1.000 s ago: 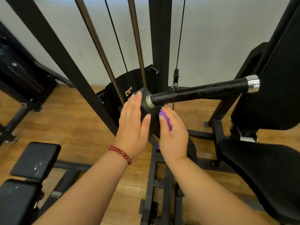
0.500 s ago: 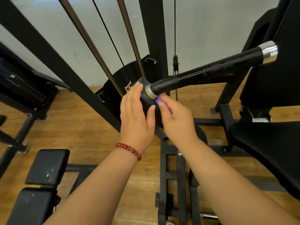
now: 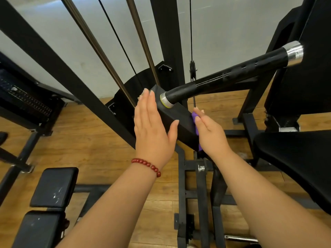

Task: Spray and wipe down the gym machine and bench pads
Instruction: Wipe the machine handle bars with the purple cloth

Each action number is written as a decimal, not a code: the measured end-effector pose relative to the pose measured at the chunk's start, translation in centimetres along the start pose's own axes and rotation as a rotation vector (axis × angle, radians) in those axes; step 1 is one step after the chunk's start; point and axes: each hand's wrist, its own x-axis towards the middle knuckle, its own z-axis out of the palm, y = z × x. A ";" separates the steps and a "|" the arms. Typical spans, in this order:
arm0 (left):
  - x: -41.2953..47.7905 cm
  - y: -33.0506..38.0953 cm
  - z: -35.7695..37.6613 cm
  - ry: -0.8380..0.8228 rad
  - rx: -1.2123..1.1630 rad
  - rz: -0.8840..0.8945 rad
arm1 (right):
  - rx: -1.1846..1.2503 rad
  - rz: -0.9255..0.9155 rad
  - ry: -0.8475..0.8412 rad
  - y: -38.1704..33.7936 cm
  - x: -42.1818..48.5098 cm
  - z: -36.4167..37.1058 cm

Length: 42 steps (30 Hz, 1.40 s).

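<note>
**Left hand** [image 3: 152, 129]: flat, fingers straight and together, palm laid against the left face of the black arm block [image 3: 179, 120]. Thumb is spread, tip on the block's upper face. Grasps nothing. Red bead bracelet [image 3: 146, 166] on that wrist.

**Right hand** [image 3: 210, 133]: fingers straight, pressing the purple cloth [image 3: 195, 122] flat onto the block's right face, not curled round it. Thumb not vis. Cloth lies btwn palm and block. One edge shows beside the fingers, and a strip shows lower down by the heel of the hand.

**Block:** slanted, mid-scene, held btwn both palms. Black handle bar [image 3: 232, 76] runs from its upper face out to the far right, w/ a chrome collar at the block end and a chrome cap [image 3: 294, 53] at the free end.

**Behind block:** machine frame, incl. a thick diagonal beam [image 3: 62, 68], two bronze guide rods and a thin cable w/ pulley [image 3: 192, 70] just behind the bar. Pale wall beyond.

**Near right:** black seat pad [image 3: 295, 161], apart from the right forearm.

**Near left:** two black bench pads [image 3: 54, 187], end to end, white scuffs on top.

**Far left:** second black machine [image 3: 23, 99], detail unclear.

**Floor:** wood planks [image 3: 89, 149] throughout.
</note>
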 end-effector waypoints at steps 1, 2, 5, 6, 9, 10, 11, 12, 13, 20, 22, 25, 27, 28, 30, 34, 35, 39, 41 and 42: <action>-0.1 0.2 0.2 0.016 0.062 0.011 | 0.028 -0.017 0.000 -0.3 0.1 0.3; -0.2 0.3 0.4 0.031 0.117 0.025 | 0.040 -0.067 -0.018 -1.0 0.1 0.5; -0.7 0.4 0.9 0.045 0.194 0.065 | -0.024 -0.224 -0.087 -1.2 0.1 1.1; -0.9 0.3 0.9 0.046 0.211 0.081 | -0.038 -0.214 -0.093 -0.4 0.1 0.7; -1.1 0.1 0.9 0.055 0.272 0.124 | 0.049 -0.045 -0.046 1.9 0.1 -0.6; -0.9 0.1 0.9 0.063 0.291 0.135 | 0.069 -0.020 -0.033 2.2 0.1 -0.7; -0.8 0.0 0.8 0.071 0.311 0.150 | 0.076 -0.019 -0.035 2.1 0.2 -0.6; -0.6 0.0 0.7 0.074 0.330 0.171 | 0.076 -0.046 -0.048 1.8 0.2 -0.5; -0.4 -0.1 0.6 0.073 0.349 0.199 | 0.068 -0.096 -0.072 1.4 0.1 -0.3; 0.1 0.1 1.0 0.010 0.470 0.426 | 0.020 -0.191 -0.088 4.2 0.1 -1.4; 0.2 0.1 1.3 0.008 0.525 0.428 | 0.045 -0.161 -0.084 3.7 0.0 -1.1; 0.0 0.0 1.6 0.006 0.560 0.422 | -0.001 -0.308 -0.120 3.1 -1.0 -0.5; -0.2 0.0 1.7 0.003 0.568 0.433 | -0.034 -0.313 -0.141 4.6 -1.1 -1.0; -0.2 0.1 1.8 0.000 0.568 0.438 | -0.015 -0.236 -0.126 5.4 -0.7 -1.6; -0.3 0.2 2.0 0.000 0.574 0.466 | 0.070 -0.034 -0.079 6.6 -0.2 -2.4; -0.3 0.7 2.3 0.017 0.553 0.584 | 0.091 -0.192 -0.081 5.0 -1.3 -1.2; -0.3 0.9 2.5 0.007 0.545 0.620 | 0.090 -0.255 -0.091 4.9 -1.6 -0.9; 0.0 1.1 2.8 -0.097 0.609 0.683 | 0.071 -0.141 -0.070 7.3 -0.3 -2.0; 0.3 1.1 2.9 -0.121 0.680 0.674 | 0.088 -0.032 -0.048 7.7 0.0 -2.3; 0.4 1.1 3.0 -0.127 0.701 0.668 | 0.083 -0.041 -0.040 7.3 -0.2 -2.0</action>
